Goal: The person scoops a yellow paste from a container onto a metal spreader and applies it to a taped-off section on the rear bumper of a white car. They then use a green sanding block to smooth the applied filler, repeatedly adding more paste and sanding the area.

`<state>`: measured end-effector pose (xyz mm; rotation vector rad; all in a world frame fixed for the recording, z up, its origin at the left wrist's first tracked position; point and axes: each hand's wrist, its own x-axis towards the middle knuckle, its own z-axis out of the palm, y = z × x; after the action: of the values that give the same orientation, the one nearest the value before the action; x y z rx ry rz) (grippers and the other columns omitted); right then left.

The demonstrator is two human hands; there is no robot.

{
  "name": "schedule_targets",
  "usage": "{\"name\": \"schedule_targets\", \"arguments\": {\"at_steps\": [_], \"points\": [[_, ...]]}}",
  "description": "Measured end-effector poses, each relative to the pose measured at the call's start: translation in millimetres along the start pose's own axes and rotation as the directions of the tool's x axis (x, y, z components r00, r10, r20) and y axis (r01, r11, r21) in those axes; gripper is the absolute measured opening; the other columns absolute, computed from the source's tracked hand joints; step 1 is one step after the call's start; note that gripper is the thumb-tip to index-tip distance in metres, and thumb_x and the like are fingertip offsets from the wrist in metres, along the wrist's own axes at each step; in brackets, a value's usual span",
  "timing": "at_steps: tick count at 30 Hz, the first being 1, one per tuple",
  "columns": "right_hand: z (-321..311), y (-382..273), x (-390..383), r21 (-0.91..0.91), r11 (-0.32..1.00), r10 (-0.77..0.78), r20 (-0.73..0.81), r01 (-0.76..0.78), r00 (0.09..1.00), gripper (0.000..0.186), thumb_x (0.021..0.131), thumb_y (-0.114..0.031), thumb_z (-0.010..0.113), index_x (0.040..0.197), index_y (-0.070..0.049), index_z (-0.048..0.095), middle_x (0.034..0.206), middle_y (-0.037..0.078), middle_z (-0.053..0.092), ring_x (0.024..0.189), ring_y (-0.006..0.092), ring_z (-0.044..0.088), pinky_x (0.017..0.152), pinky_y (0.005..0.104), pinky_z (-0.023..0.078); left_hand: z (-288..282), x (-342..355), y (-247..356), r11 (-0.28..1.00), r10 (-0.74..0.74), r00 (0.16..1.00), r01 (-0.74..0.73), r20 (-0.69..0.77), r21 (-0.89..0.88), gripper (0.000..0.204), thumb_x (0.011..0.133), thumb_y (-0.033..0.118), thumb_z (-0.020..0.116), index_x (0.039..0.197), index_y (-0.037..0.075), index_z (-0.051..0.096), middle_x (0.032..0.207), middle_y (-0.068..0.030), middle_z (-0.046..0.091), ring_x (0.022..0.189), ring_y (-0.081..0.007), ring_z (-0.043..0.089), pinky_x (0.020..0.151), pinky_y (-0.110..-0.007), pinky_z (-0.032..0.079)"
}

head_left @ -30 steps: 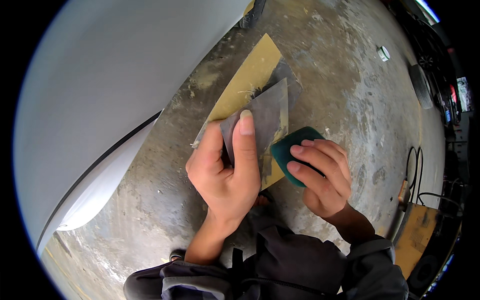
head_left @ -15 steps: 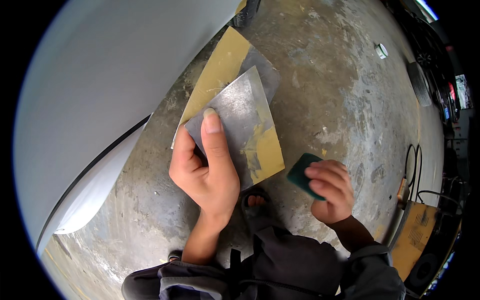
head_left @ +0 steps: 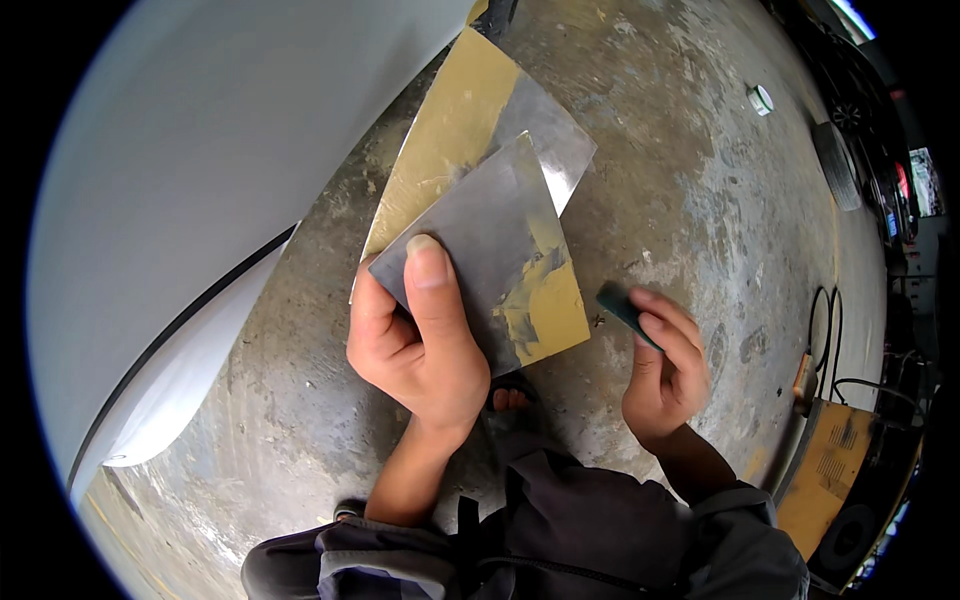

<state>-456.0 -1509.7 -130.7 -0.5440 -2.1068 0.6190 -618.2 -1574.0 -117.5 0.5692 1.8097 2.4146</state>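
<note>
My left hand (head_left: pixel 430 350) is closed on two thin flat metal sheets, thumb pressed on top. The upper metal sheet (head_left: pixel 470 230) is grey, with yellow putty smeared over its right corner. Behind it, spread out at an angle, the lower metal sheet (head_left: pixel 550 125) carries a broad yellow putty band along its left side. To the right, apart from the sheets, my right hand (head_left: pixel 668 370) pinches a small, flat, dark green spreader (head_left: pixel 628 315) between thumb and fingers. The spreader is turned nearly edge-on to me.
A large pale grey car body panel (head_left: pixel 220 120) with a black trim line fills the left side. Stained concrete floor (head_left: pixel 670 200) lies below. At the right are a roll of tape (head_left: pixel 761 100), a tire (head_left: pixel 836 165) and a wooden box (head_left: pixel 825 475) with cables.
The two sheets have shifted slightly right and fanned a little wider. My right hand has turned, swinging the green spreader from showing its broad face to nearly edge-on.
</note>
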Motion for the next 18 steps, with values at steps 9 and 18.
{"name": "schedule_targets", "arguments": {"at_steps": [9,18], "points": [[-10.2,-3.8,19.1,-0.198,0.907,-0.306,0.298,0.372,0.904,0.019,0.070,-0.005,0.069,0.089,-0.009,0.067,0.100,0.005,0.065,0.090,0.0237,0.061,0.078,0.0364,0.049,9.2,-3.9,-8.2,0.973,0.166,0.986,-0.168,0.024,0.161,0.016,0.089,0.012,0.057,0.082,-0.003,0.059,0.068,0.0028,0.056,0.060,-0.0021,0.044,0.054,-0.017,0.036],[19.8,50.4,1.1,0.710,0.581,0.567,-0.001,-0.399,0.824,0.031,0.092,-0.003,0.047,0.121,-0.001,0.039,0.105,0.007,0.056,0.094,0.0128,0.054,0.083,0.0280,0.044,-37.3,0.4,-69.3,0.896,-0.442,0.866,0.412,0.235,0.168,0.026,0.092,0.022,0.054,0.084,-0.002,0.062,0.069,0.0058,0.053,0.065,-0.0020,0.041,0.057,-0.018,0.035]]}}
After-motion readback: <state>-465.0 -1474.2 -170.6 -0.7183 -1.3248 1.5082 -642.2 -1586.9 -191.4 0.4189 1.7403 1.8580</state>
